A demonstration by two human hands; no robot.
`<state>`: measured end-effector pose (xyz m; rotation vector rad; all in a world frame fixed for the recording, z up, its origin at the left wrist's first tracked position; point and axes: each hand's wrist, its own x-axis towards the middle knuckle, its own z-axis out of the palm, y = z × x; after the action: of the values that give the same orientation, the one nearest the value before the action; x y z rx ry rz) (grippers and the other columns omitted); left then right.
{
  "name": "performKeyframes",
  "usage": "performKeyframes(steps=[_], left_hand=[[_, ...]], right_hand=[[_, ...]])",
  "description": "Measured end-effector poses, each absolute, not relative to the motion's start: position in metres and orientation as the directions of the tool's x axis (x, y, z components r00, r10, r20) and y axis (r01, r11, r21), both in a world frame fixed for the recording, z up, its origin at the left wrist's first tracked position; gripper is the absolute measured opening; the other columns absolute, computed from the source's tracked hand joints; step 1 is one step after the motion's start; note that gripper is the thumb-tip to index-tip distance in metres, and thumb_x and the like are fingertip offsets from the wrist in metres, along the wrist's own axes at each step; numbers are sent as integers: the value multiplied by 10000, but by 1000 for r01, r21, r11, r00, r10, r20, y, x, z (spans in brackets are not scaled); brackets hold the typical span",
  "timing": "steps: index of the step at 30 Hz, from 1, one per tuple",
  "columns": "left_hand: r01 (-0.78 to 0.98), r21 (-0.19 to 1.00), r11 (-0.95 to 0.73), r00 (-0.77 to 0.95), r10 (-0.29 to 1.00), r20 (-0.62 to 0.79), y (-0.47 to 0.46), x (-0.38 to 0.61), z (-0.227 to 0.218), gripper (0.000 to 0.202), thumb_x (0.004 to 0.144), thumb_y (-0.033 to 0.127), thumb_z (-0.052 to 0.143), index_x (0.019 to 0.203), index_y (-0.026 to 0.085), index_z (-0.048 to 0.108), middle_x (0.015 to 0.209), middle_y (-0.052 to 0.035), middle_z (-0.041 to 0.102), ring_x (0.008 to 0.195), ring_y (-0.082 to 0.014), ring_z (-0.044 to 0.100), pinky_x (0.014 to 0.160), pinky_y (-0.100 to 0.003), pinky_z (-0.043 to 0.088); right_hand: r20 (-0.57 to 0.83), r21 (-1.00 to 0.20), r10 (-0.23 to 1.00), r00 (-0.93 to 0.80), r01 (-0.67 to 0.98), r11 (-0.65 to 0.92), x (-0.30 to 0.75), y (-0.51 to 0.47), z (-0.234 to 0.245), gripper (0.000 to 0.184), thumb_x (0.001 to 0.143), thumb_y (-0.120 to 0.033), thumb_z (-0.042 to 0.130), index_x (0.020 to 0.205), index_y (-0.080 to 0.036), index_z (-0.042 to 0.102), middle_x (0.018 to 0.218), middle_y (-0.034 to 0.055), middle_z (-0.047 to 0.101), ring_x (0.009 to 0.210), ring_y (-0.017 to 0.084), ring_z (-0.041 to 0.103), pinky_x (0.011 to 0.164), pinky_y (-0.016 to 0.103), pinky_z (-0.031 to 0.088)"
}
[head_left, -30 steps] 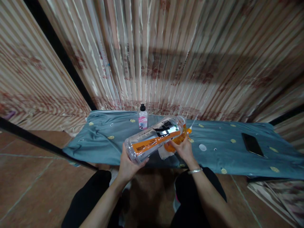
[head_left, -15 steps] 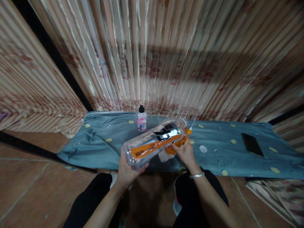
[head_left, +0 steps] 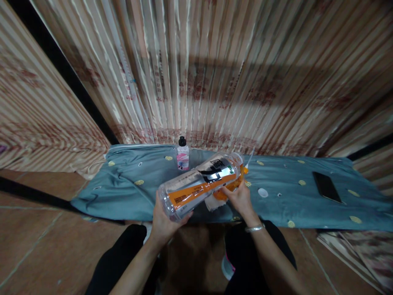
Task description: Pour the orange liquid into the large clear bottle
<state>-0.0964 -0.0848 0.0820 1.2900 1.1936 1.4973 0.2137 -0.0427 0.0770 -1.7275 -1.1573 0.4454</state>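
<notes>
A large clear plastic bottle with an orange and silver label is tilted, its base at the lower left and its mouth at the upper right. My left hand is closed around the base. My right hand is closed on a smaller bottle of orange liquid, partly hidden below and behind the big one. Whether the right fingers also touch the large bottle is hidden. Just past that hand, an orange cap has a thin white tube rising from it. Crumpled white tissue lies beneath the orange bottle.
A black-capped bottle with a pink label stands on the teal cloth of a bench. To the right lie a white disc and a black phone. Striped curtain hangs behind; a dark pole slants at left.
The camera view has shifted very slightly. Both hands and the bottles keep nearly the same place and tilt.
</notes>
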Motion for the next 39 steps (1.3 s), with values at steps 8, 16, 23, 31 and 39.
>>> performKeyframes(steps=[8,16,23,31,39], left_hand=[[20,983,-181,-154,971,182,-86,-99,91,919,634,709,1193,1303,299,714,1162,-78,941,1201,-458,985,1199,-729,809],[-17,983,-185,-132,975,182,-88,-95,99,871,658,815,1178,1223,322,734,1197,-91,959,1214,-476,991,1170,-761,814],[39,981,-191,-108,975,194,-89,-108,106,816,644,743,1218,1190,325,779,1117,-53,949,1164,-459,994,1158,-782,814],[92,979,-180,-57,981,186,-86,-120,100,825,680,652,1229,1271,283,786,1133,-83,944,1186,-452,988,1211,-741,803],[65,986,-156,-47,986,159,-89,-121,98,763,717,587,1224,1258,280,782,1185,-78,956,1237,-434,985,1275,-779,756]], right_hand=[[187,-861,857,480,500,-92,215,-43,76,1011,686,-901,954,1414,-236,737,1306,264,958,1239,530,931,1078,663,758],[200,-870,848,491,487,-77,212,-44,80,974,681,-884,959,1387,-254,727,1262,241,973,1195,524,946,1053,653,770],[215,-862,851,480,502,-65,213,-45,79,930,713,-852,970,1398,-265,744,1277,208,980,1200,500,952,1054,621,771],[185,-887,859,477,458,-63,211,-44,84,1015,675,-861,964,1435,-228,734,1269,246,970,1191,515,944,1055,630,761],[212,-876,853,476,480,-51,211,-43,82,1011,688,-923,966,1413,-250,755,1248,219,980,1174,514,956,1031,632,776]])
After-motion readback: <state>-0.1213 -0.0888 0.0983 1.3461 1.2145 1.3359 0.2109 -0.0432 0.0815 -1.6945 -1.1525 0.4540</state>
